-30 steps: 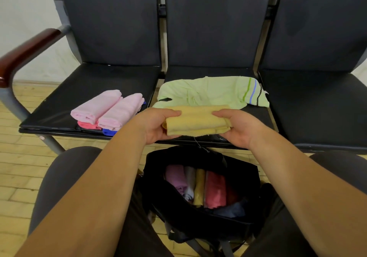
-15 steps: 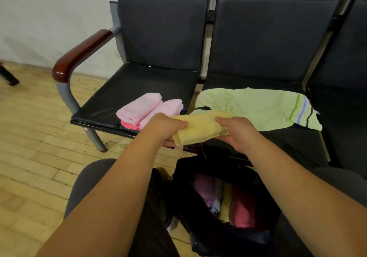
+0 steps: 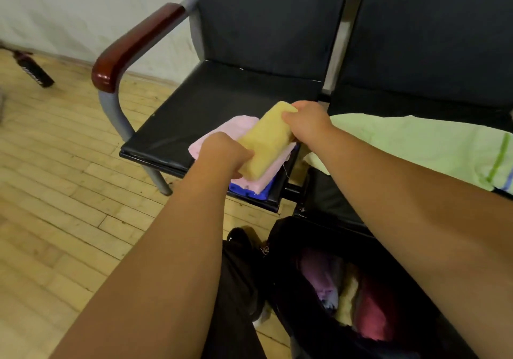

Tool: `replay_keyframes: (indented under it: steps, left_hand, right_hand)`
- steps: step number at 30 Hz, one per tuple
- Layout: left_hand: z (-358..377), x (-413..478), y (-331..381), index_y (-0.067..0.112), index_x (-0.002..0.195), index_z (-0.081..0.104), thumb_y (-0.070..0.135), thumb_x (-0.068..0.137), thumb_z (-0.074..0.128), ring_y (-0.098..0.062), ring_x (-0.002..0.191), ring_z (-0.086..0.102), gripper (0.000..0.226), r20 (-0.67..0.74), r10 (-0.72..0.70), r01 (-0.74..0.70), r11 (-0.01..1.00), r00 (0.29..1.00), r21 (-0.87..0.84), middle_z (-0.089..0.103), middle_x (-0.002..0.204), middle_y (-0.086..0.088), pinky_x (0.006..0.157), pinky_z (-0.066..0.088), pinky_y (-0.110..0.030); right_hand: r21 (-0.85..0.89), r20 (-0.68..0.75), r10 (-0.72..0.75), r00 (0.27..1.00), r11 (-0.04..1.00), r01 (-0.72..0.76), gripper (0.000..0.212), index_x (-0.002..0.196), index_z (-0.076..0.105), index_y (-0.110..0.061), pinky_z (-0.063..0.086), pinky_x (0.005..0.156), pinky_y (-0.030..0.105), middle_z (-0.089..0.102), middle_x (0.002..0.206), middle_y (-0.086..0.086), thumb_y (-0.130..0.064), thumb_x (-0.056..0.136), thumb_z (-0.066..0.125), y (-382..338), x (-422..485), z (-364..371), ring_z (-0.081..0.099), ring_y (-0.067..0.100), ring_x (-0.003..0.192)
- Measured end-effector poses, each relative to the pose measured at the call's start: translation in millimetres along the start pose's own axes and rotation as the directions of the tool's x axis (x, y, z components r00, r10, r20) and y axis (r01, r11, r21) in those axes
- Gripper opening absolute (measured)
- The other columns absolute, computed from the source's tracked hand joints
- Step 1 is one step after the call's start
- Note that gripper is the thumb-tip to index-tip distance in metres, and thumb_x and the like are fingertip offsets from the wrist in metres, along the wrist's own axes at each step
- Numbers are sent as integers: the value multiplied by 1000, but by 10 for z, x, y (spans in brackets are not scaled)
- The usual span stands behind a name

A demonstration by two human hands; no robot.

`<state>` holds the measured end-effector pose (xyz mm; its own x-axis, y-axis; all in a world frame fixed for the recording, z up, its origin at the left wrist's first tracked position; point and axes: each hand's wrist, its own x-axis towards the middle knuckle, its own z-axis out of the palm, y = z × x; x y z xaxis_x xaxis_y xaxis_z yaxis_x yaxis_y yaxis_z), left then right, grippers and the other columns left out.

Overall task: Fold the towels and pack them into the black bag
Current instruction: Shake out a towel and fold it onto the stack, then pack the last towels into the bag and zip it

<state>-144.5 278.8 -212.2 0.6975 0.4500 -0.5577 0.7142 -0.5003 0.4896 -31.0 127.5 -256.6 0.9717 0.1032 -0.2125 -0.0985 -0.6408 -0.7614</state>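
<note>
Both hands, left hand [image 3: 222, 152] and right hand [image 3: 306, 121], grip the folded yellow towel [image 3: 263, 142] over the pink towels [image 3: 241, 128]; likely stacking, next release.

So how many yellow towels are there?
2: one folded yellow towel gripped between left hand and right hand; a second yellow towel inside the black bag. More may hide there.

Bare black seat [image 3: 222, 100] free at eleven o'clock of the pink towel pile [image 3: 236, 124], pile top taken by the yellow towel [image 3: 266, 142] gripped by left hand [image 3: 222, 150] and right hand [image 3: 305, 122], armrest [image 3: 133, 45] barring ten, chair back [image 3: 263, 17] walling twelve, green towel [image 3: 416, 145] spread at three, bag [image 3: 286, 247] mouth open at five, partly filled.
</note>
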Motion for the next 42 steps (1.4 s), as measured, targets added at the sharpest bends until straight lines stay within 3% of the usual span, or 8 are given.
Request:
replay_keyframes:
  steps: [8, 11, 14, 17, 20, 26, 36, 42]
  left_hand:
    - [73, 177, 154, 18, 81, 42, 36, 104, 61, -20, 75, 50, 35, -103, 53, -18, 949, 993, 314, 51, 87, 1, 85, 36, -37]
    - [147, 109, 199, 16, 106, 59, 25, 97, 68, -26, 98, 58, 15, -204, 106, -42, 954, 973, 297, 56, 119, -8, 83, 38, -39]
    - [299, 81, 280, 16, 100, 56, 12, 95, 65, -31, 99, 62, 11, -264, 329, -256, 926, 906, 276, 60, 126, -13, 77, 47, -37]
    - [546, -13, 487, 11, 116, 71, 23, 100, 67, -28, 108, 67, 21, -134, 462, -410, 863, 877, 295, 72, 117, -6, 86, 50, -32]
    - [900, -107, 656, 20, 118, 76, 25, 100, 65, -23, 109, 68, 22, 74, 553, -543, 772, 830, 330, 74, 112, -1, 93, 55, -34]
    - [1572, -179, 879, 12, 157, 45, 12, 102, 54, -33, 142, 50, 55, 383, 457, -596, 608, 803, 524, 48, 159, -14, 115, 45, -41]
    - [2158, -210, 971, 21, 145, 59, 35, 99, 63, -38, 135, 38, 48, 426, 430, -573, 309, 796, 759, 44, 143, -15, 107, 40, -48]
    - [2171, -367, 1185, 19, 102, 59, 33, 96, 66, -18, 88, 56, 17, 356, 609, -701, 663, 709, 263, 61, 94, 2, 64, 40, -28]
  right_hand:
    - [-191, 82, -37, 996, 980, 52, 44, 143, 65, -20, 49, 102, 36, 67, 139, 8, -43, 107, 52, 207, 199, 177, 62, 30, 126]
    - [-109, 40, 20, 999, 994, -16, 50, 126, 72, -11, 45, 93, 35, 68, 115, 8, -48, 111, 41, 312, 175, 41, 62, 27, 109]
    - [65, 5, 107, 994, 992, -107, 51, 110, 73, -10, 57, 99, 47, 74, 109, 11, -51, 110, 42, 498, 110, -193, 70, 33, 103]
    - [108, 9, 167, 986, 980, -167, 28, 100, 72, -18, 61, 96, 52, 75, 113, 12, -38, 106, 53, 773, -38, -525, 73, 36, 104]
    - [-204, 28, 138, 990, 970, -130, 31, 124, 74, -12, 53, 105, 45, 70, 131, 13, -24, 108, 50, 1161, -222, -824, 65, 36, 121]
    - [-445, 258, 182, 949, 894, -51, 60, 160, 46, -21, 44, 115, 40, 48, 162, 7, -28, 103, 64, 1886, -636, -950, 51, 33, 142]
    - [-652, 313, 211, 926, 756, 48, 37, 133, 67, -30, 55, 96, 42, 65, 126, 4, -41, 100, 55, 1962, -778, -1117, 61, 29, 108]
    - [-462, 332, 133, 934, 886, 38, 12, 102, 62, -16, 48, 73, 35, 65, 94, 3, -22, 97, 53, 1854, -880, -1484, 62, 21, 85]
